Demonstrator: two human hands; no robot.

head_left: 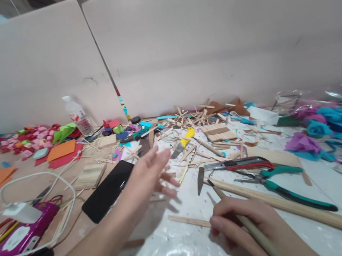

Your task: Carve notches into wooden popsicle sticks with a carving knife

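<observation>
My left hand (150,173) hovers open above the table, fingers stretched toward a pile of wooden craft sticks (191,133); it holds nothing. My right hand (240,225) is closed round a thin brush-like wooden tool (257,233) whose dark tip (211,183) points up over the white plastic sheet (182,235). A single flat wooden stick (188,221) lies on the sheet just left of my right hand. A long wooden dowel (296,207) lies diagonally right of it.
A black phone (107,191) lies left of my left hand. Green-handled pliers (282,183), a red utility knife (236,164) and a loose blade (200,180) lie beyond my right hand. Paper flowers (331,127) sit right; a bottle (77,115), coloured paper scraps (35,139) and cables (23,209) left.
</observation>
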